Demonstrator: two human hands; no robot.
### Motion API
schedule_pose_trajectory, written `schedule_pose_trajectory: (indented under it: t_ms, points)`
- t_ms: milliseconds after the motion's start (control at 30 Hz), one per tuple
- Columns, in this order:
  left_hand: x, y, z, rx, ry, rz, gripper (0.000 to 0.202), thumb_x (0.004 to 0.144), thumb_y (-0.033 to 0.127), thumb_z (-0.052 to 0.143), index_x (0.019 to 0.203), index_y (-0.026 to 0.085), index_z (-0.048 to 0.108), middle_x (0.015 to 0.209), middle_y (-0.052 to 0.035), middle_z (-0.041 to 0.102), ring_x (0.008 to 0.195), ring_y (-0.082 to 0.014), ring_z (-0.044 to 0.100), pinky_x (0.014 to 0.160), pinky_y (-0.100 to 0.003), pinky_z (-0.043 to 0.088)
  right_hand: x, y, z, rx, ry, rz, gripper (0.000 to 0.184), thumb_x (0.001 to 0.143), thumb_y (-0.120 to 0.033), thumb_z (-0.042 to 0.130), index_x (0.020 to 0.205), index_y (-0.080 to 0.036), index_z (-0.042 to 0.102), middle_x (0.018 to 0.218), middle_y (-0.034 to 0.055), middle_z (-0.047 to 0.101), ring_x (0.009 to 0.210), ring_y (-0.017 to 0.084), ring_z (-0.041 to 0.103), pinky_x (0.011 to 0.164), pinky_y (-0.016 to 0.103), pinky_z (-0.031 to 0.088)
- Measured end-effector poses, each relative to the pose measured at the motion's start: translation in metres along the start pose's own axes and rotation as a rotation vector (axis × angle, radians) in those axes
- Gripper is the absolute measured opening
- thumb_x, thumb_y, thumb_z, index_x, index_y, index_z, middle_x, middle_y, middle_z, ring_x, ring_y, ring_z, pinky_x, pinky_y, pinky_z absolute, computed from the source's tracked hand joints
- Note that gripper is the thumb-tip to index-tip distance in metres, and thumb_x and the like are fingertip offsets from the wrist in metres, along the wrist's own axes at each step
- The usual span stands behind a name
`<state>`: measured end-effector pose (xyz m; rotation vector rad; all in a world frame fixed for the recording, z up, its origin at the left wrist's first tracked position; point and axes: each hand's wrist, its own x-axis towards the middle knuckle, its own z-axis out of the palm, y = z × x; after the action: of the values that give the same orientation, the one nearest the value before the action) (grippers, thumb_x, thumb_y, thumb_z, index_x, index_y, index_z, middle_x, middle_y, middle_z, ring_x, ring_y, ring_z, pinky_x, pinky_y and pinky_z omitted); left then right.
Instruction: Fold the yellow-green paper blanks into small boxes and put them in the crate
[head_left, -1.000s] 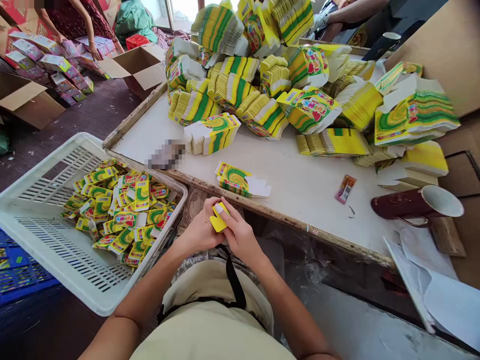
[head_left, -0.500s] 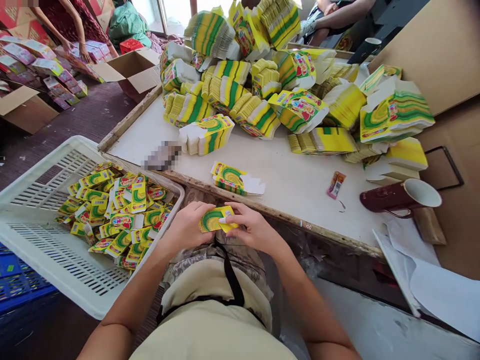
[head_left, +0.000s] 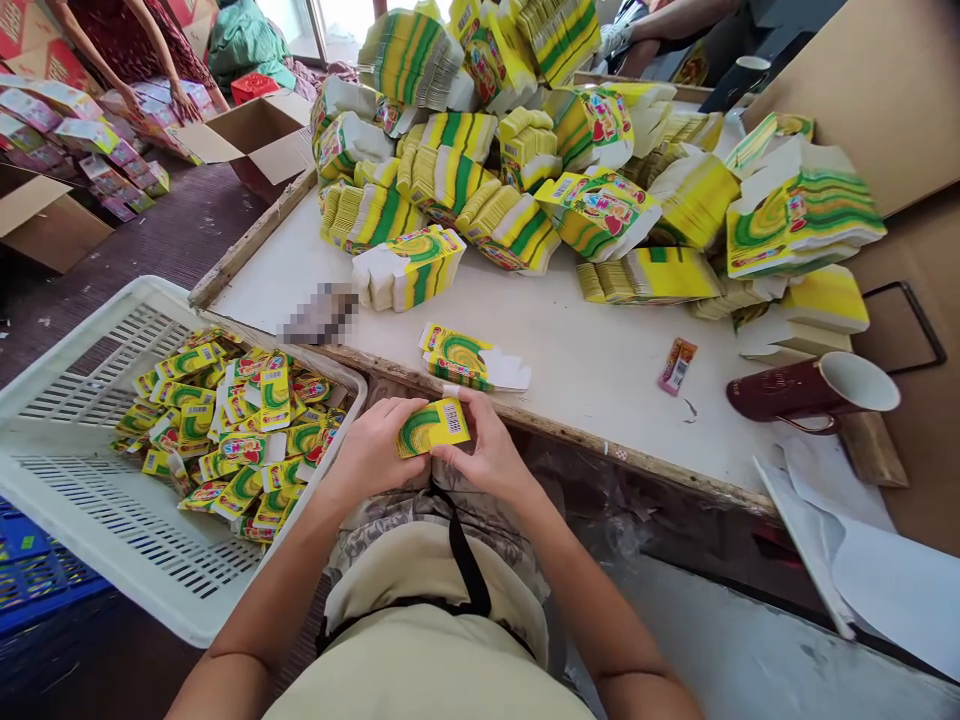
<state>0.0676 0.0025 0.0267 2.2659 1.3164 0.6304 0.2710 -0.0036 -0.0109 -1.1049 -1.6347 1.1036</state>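
Yellow and green cardboard: a small box (head_left: 433,427) pinched between both hands at the centre of the frame, just below the near edge of the table (head_left: 600,350). Lies with its long axis left to right, right end tilted slightly up, printed face toward the camera. Left hand (head_left: 371,455) closed on the left end, thumb on top. Right hand (head_left: 491,455) closed on the right end, fingers curled over the upper edge. Touching both, equally near to each.

Left of the hands, toward the lower left of the frame, a white slotted basket (head_left: 97,350) with a heap of like boxes (head_left: 240,430), nearer the left hand. Just above the hands, on the table, a short stack of flat cartons (head_left: 461,357). Farther right, a sachet (head_left: 676,365) and a tipped maroon mug (head_left: 795,392).
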Motion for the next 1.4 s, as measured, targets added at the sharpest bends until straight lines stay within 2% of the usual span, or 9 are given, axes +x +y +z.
schedule_pose_trajectory:
  t_ms: [100, 233, 333, 500, 667, 767, 900, 1133, 1400]
  points:
    - [-0.013, -0.024, -0.017, 0.07, 0.039, -0.116, 0.053, 0.076, 0.028, 0.069, 0.127, 0.022, 0.055, 0.12, -0.0105, 0.067, 0.11, -0.03, 0.063, 0.097, -0.043, 0.05, 0.017, 0.006, -0.007, -0.099, 0.057, -0.047, 0.068, 0.078, -0.038, 0.077, 0.137, -0.023, 0.046, 0.128, 0.013, 0.059, 0.108, 0.027, 0.064, 0.094, 0.043, 0.054]
    - [-0.041, -0.065, -0.049, 0.316, 0.291, -0.36, 0.074, 0.073, 0.046, 0.076, 0.136, 0.018, 0.049, 0.138, -0.0178, 0.057, 0.131, -0.041, 0.048, 0.111, -0.059, 0.034, 0.049, 0.028, -0.022, -0.489, 0.36, 0.012, 0.042, 0.087, -0.03, 0.067, 0.126, -0.019, 0.056, 0.112, 0.0138, 0.066, 0.105, 0.03, 0.06, 0.095, 0.048, 0.049]
    - [-0.052, -0.075, -0.056, 0.261, 0.338, -0.402, 0.073, 0.076, 0.053, 0.073, 0.136, 0.017, 0.051, 0.137, -0.0188, 0.058, 0.13, -0.0394, 0.05, 0.111, -0.058, 0.035, 0.064, 0.045, -0.023, -0.678, 0.356, 0.041, 0.029, 0.088, -0.022, 0.064, 0.116, -0.016, 0.061, 0.1, 0.0146, 0.067, 0.096, 0.031, 0.058, 0.09, 0.047, 0.048]
    - [-0.037, -0.049, -0.021, -0.112, 0.187, -0.311, 0.051, 0.084, 0.048, 0.067, 0.127, 0.021, 0.061, 0.127, -0.0126, 0.067, 0.118, -0.0296, 0.061, 0.104, -0.05, 0.046, 0.064, 0.05, -0.015, -0.698, 0.4, 0.005, 0.037, 0.083, -0.015, 0.064, 0.118, -0.015, 0.054, 0.104, 0.015, 0.062, 0.099, 0.031, 0.055, 0.09, 0.047, 0.046]
    - [-0.008, -0.019, 0.021, -0.582, 0.027, -0.263, 0.055, 0.08, 0.042, 0.074, 0.129, 0.022, 0.06, 0.129, -0.0131, 0.066, 0.12, -0.0276, 0.061, 0.1, -0.047, 0.051, 0.058, 0.039, -0.016, -0.436, 0.497, -0.006, 0.034, 0.083, -0.017, 0.063, 0.113, -0.021, 0.049, 0.093, 0.0045, 0.06, 0.087, 0.022, 0.058, 0.083, 0.039, 0.051]
    - [0.009, -0.005, 0.038, -0.95, 0.095, -0.295, 0.069, 0.07, 0.045, 0.082, 0.13, 0.021, 0.058, 0.127, -0.0147, 0.067, 0.119, -0.0285, 0.063, 0.099, -0.046, 0.052, 0.048, 0.022, -0.013, -0.141, 0.498, -0.007, 0.042, 0.081, -0.028, 0.07, 0.114, -0.025, 0.044, 0.086, -0.0016, 0.058, 0.077, 0.017, 0.06, 0.075, 0.032, 0.053]
    - [0.029, 0.014, 0.047, -1.312, 0.375, -0.335, 0.053, 0.075, 0.064, 0.07, 0.107, 0.022, 0.066, 0.103, -0.0089, 0.073, 0.105, -0.0253, 0.068, 0.094, -0.043, 0.054, 0.021, -0.008, 0.01, 0.203, 0.221, 0.043, 0.05, 0.076, -0.034, 0.079, 0.113, -0.028, 0.044, 0.084, -0.003, 0.062, 0.072, 0.014, 0.063, 0.067, 0.028, 0.055]
    - [0.037, 0.024, 0.039, -1.247, 0.819, -0.394, 0.046, 0.087, 0.069, 0.05, 0.081, 0.024, 0.055, 0.07, 0.0005, 0.058, 0.069, -0.0149, 0.062, 0.073, -0.03, 0.055, -0.006, -0.031, 0.046, 0.304, 0.141, 0.113, 0.052, 0.074, -0.037, 0.082, 0.114, -0.026, 0.051, 0.102, 0.0035, 0.065, 0.088, 0.017, 0.064, 0.083, 0.033, 0.056]
    - [0.018, 0.019, 0.05, -1.074, 0.606, -0.361, 0.054, 0.09, 0.069, 0.045, 0.105, 0.022, 0.068, 0.097, -0.0088, 0.074, 0.102, -0.0249, 0.07, 0.083, -0.036, 0.059, 0.0, -0.017, 0.047, 0.452, 0.21, 0.253, 0.052, 0.063, -0.038, 0.089, 0.098, -0.026, 0.051, 0.081, -0.0042, 0.062, 0.071, 0.013, 0.06, 0.066, 0.026, 0.053]
